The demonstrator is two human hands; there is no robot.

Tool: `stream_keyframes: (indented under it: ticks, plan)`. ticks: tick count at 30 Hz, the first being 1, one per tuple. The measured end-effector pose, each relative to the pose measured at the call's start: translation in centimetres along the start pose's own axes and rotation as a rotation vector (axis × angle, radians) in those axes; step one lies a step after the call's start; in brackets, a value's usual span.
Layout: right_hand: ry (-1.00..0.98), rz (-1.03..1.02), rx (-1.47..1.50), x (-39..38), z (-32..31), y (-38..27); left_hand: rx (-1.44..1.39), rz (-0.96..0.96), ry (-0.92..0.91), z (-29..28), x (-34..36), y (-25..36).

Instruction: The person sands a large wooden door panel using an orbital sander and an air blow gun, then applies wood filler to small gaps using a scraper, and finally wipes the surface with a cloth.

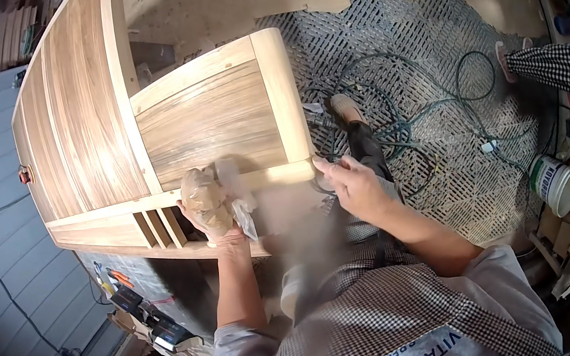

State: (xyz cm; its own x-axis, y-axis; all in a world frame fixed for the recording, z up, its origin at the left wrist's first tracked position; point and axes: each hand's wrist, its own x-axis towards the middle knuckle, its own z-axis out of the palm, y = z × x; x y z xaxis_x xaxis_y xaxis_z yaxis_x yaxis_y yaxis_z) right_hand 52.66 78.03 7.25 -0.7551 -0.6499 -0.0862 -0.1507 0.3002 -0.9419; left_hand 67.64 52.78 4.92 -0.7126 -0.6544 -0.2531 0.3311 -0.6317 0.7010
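Observation:
A pale wood frame [282, 94] with a streaked brown wooden panel [209, 134] set in it lies in front of me. My left hand [228, 235] is closed round a clear plastic bag [203, 198] with a tan, lumpy filling that I cannot identify. The bag rests at the near rail of the frame, and its loose plastic hangs to the right. My right hand [356, 184] has its fingers curled, with a fingertip touching the frame's rounded near-right corner. Whatever those fingers pinch, if anything, is too small to make out.
A larger slatted wooden panel [72, 116] adjoins on the left. Green hoses [395, 113] coil across the patterned floor mat [425, 23] at right. A white bucket [555, 185] lies tilted there. Tools and black battery packs [127, 299] sit at lower left. Another person's checkered garment [563, 68] shows far right.

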Motion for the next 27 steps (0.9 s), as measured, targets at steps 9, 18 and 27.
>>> stream_keyframes:
  ticks: [9,18,27]
  plan:
    - [-0.007,-0.001,-0.010,-1.6,1.0,0.1,0.029,0.013,-0.025,-0.6,0.2,0.0]
    - [0.071,-0.002,0.096,-1.5,1.4,1.1,0.250,0.044,0.357,6.8,0.9,-0.1]
    - [-0.024,0.001,0.084,1.0,-1.3,0.4,0.392,0.095,0.497,9.5,0.7,-0.2]
